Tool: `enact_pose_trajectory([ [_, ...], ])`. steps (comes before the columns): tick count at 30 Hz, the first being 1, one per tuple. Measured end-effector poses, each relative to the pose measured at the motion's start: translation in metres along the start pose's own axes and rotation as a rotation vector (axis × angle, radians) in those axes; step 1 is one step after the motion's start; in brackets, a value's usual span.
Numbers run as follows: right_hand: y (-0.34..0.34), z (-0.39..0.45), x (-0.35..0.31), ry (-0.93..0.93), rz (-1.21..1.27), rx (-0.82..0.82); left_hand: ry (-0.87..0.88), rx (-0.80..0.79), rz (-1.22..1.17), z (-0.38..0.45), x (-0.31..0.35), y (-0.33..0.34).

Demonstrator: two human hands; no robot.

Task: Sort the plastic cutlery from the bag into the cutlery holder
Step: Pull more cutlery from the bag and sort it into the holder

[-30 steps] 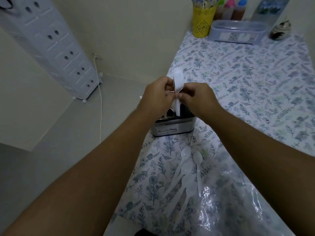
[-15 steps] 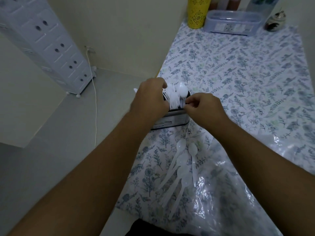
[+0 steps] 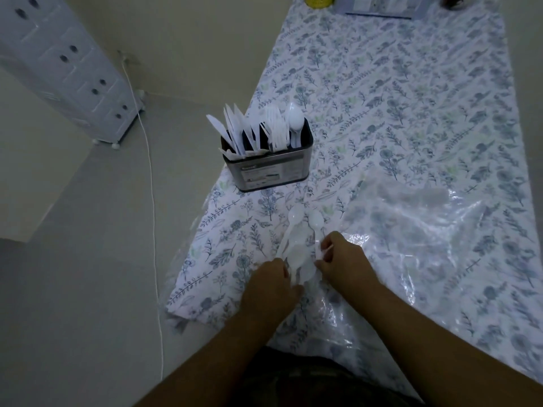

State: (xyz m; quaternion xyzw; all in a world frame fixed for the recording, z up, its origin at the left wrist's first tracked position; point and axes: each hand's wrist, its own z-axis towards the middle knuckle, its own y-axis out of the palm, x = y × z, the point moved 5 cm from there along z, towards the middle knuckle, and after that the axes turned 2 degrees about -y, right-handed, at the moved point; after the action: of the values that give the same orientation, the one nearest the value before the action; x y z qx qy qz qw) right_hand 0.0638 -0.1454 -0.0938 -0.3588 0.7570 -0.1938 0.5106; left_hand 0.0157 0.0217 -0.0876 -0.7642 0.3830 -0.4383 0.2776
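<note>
Both hands are down on the loose white plastic spoons [image 3: 296, 245] at the near edge of the table: your left hand [image 3: 271, 284] and right hand [image 3: 342, 261] each have fingers curled onto the pile. Gather them bowls-together, lift as one bunch, then drop them handles-first beside the spoon already in the right slot of the cutlery holder [image 3: 266, 160]. The clear bag [image 3: 426, 230] lies to the right.

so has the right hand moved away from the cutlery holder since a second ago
Yes. The right hand has pulled back toward the person, from the cutlery holder to the loose spoons on the tablecloth.
</note>
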Motion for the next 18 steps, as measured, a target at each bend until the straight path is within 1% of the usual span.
enact_pose_trajectory([
  [4,0.003,-0.004,0.002,-0.012,0.023,0.022,0.06,0.078,0.033,0.002,0.005,-0.005],
  [7,0.005,-0.008,0.001,-0.038,0.021,0.005,0.067,0.097,-0.008,0.002,0.006,-0.008],
  [10,0.005,-0.012,-0.003,-0.057,0.075,0.053,0.066,0.111,-0.056,0.0,0.004,-0.008],
  [15,0.007,-0.017,-0.001,0.039,0.232,0.051,0.057,0.114,-0.101,-0.001,-0.001,-0.004],
  [18,0.007,-0.024,0.005,0.091,0.302,0.08,0.071,0.112,-0.204,-0.002,-0.004,-0.006],
])
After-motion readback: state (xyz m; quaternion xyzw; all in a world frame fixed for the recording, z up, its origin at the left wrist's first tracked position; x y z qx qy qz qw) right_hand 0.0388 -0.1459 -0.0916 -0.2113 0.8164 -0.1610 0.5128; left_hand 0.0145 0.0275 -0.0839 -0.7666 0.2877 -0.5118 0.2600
